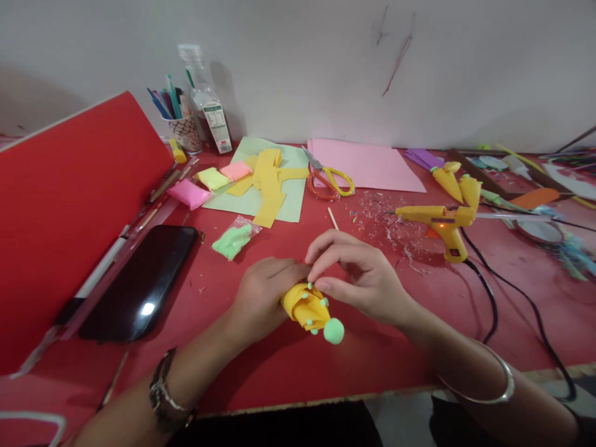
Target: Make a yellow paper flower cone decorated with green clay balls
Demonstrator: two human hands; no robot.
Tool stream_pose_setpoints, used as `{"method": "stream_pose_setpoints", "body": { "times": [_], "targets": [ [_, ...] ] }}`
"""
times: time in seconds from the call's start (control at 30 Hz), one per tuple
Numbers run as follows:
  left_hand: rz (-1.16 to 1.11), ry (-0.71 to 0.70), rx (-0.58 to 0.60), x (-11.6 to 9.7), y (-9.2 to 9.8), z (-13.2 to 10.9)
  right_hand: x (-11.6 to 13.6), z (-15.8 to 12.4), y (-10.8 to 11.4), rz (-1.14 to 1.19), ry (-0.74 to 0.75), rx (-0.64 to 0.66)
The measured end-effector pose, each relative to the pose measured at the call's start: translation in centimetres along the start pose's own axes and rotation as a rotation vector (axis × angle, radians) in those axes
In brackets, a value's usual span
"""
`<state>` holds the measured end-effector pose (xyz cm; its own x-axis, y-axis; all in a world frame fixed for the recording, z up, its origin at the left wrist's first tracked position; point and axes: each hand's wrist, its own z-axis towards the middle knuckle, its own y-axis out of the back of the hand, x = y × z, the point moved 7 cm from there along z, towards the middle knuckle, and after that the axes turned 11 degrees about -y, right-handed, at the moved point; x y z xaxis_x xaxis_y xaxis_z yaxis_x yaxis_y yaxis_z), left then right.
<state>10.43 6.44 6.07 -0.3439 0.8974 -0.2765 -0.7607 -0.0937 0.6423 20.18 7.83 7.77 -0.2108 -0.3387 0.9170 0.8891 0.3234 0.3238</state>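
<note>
My left hand (265, 292) is wrapped round a yellow rolled-paper piece (298, 303), shaped like a cone or flower, its layered end turned toward me. Several small pale green clay balls (323, 302) dot that end, and a larger green clay ball (334, 331) sits at its lower right. With thumb and fingers drawn together, my right hand (361, 273) is at the upper rim, on a small green clay ball (310, 285). Beyond my left hand lies an open plastic packet of green clay (233, 241).
A hot glue gun (442, 225) with its light on lies to the right, cord trailing. Scissors (329, 180), yellow paper strips (269, 186), pink sheets (367, 164) and clay packets (190, 194) lie behind. A phone (139, 282), bottle (212, 115) and pen cup (185, 132) are left.
</note>
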Motion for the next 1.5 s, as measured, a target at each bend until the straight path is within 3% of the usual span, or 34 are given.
{"method": "stream_pose_setpoints", "body": {
  "times": [0.23, 0.43, 0.57, 0.7, 0.83, 1.0, 1.23, 1.5],
  "targets": [
    [0.06, 0.016, 0.019, 0.3, -0.5, -0.4, -0.5, 0.3, -0.3, -0.033, -0.041, 0.039],
    [-0.045, 0.098, 0.04, 0.8, -0.6, -0.4, -0.5, 0.2, -0.3, -0.04, -0.05, 0.066],
    [-0.234, 0.157, -0.001, 1.1, -0.7, -0.5, -0.7, 0.3, -0.1, 0.044, -0.046, 0.087],
    [-0.459, 0.39, -0.095, 2.5, -0.8, -1.0, -1.4, 0.5, 0.7, 0.072, -0.035, -0.01],
    [-0.648, 0.573, -0.178, 3.3, -1.1, -1.4, -1.8, 0.6, -0.1, 0.027, -0.018, 0.015],
    [-0.743, 0.595, -0.198, 3.3, -1.2, -1.2, -1.5, 0.4, -0.4, 0.019, 0.023, -0.025],
    [-0.835, 0.599, -0.117, 3.0, -1.8, -1.3, -0.9, 0.2, -0.1, -0.034, 0.116, -0.066],
    [-0.86, 0.665, -0.085, 3.0, -2.2, -1.4, -1.2, 0.3, -0.2, 0.014, 0.051, -0.046]
  ]
}}
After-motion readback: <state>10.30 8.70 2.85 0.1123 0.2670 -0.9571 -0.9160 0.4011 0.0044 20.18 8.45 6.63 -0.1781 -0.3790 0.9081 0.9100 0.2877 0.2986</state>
